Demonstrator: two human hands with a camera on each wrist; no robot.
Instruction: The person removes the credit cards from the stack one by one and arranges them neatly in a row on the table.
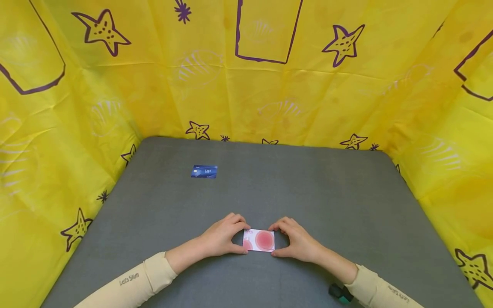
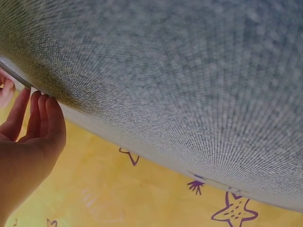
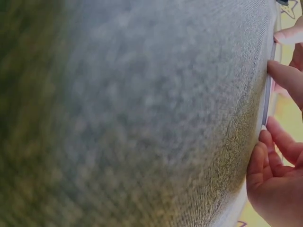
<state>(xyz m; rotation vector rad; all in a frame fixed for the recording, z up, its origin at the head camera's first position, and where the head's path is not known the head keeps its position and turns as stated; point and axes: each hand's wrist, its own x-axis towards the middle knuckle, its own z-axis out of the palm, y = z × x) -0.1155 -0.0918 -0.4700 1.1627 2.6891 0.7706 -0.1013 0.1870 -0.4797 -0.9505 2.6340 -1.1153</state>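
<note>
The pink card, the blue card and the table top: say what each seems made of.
Pink card, pinched at its short ends by the left hand and right hand: probably plastic, thin, stiff and printed. Blue card: likely the same, glossy print. Table top: grey woven fabric or felt, matte; the wrist views show a fine weave.

A grey table [image 1: 327,196] with a fine woven surface fills the middle of the scene. Around it, on three sides, stands a yellow cloth [image 1: 269,98] with purple stars [image 1: 103,31], rectangle outlines and pale shell prints. The cloth is creased. The light is even and soft.
</note>
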